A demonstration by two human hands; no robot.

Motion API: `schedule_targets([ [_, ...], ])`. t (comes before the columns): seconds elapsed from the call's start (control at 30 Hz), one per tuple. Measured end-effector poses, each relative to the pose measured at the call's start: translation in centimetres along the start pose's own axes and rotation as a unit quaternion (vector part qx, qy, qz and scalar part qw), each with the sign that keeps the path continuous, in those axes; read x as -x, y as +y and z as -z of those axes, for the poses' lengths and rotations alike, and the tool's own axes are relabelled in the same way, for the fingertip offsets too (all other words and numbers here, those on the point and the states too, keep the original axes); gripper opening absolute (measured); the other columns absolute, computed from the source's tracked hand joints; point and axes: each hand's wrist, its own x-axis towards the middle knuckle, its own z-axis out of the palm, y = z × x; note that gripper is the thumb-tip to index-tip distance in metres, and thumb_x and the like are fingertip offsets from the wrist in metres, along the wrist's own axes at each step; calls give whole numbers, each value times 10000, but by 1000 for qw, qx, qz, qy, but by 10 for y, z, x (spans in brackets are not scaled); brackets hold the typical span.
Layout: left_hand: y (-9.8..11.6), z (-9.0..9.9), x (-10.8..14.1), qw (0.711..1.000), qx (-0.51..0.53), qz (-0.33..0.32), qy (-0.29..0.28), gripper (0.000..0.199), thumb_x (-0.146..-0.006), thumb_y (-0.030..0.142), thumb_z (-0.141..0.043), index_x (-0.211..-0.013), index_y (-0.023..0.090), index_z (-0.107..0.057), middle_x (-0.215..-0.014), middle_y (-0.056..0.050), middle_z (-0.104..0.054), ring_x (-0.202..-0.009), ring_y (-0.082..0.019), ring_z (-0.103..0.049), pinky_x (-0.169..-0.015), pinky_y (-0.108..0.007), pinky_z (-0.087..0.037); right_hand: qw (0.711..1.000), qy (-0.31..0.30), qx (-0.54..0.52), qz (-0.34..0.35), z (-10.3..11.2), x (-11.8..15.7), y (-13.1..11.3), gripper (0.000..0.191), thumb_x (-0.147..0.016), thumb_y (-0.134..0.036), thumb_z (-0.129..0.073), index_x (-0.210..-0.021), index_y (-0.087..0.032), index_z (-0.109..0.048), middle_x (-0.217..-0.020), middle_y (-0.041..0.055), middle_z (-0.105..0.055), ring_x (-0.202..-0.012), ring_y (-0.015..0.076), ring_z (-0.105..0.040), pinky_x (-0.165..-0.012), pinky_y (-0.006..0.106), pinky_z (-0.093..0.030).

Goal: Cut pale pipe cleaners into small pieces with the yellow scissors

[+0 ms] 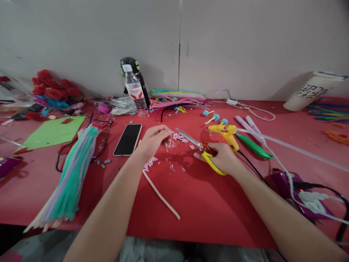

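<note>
One slip at mid-frame could nick the curled left hand (pixel 155 140), its contents unclear, since the right hand (pixel 222 157) grips scissors (pixel 191 139) pointing towards it.

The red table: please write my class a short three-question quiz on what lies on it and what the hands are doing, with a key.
1. True or false: the phone lies between the left hand and the bundle of fuzzy stems.
2. The scissors are held by: A) the left hand; B) the right hand; C) neither hand.
3. Fill in the colour: the body of the glue gun is ____.

Key: 1. True; 2. B; 3. yellow.
</note>
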Motion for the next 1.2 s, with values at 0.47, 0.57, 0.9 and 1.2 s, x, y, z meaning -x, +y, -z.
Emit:
schedule_targets([
  [0.47,1,0,1,1000,-1,0,-7,206,-857,267,-594,-688,150,-609,-648,-4,-569,-579,-90,-514,-546,-218,-393,1000,-8,4,-7,0,-2,2,567,-653,-612,-736,-570,-189,-369,-561,-57,-271,-558,86,-236,-464,229,-198],
  [0.57,-1,1,0,1000,0,-2,-10,192,-852,265,-597,-698,151,-606,-663,-4,-566,-594,-93,-515,-551,-219,-392,1000,8,6,-11,0,-1,1,565,-664,-613,-729,-581,-193,-361,-563,-58,-276,-547,84,-239,-467,233,-191],
  [0.9,24,31,17,918,-356,107,-140,213,-821,277,-530,-636,179,-572,-601,15,-513,-542,-106,-438,-523,-249,-315,1000,11,16,-3,0,1,-3,564,-664,-636,-722,-594,-196,-377,-552,-57,-328,-534,83,-269,-472,233,-217],
  [1.2,18,48,21,859,-492,134,-43,324,-810,373,-509,-542,190,-500,-512,3,-469,-457,-124,-399,-478,-281,-234,1000,18,11,-5,-2,0,0,564,-651,-642,-723,-593,-196,-383,-537,-57,-355,-527,86,-289,-465,229,-234],
])
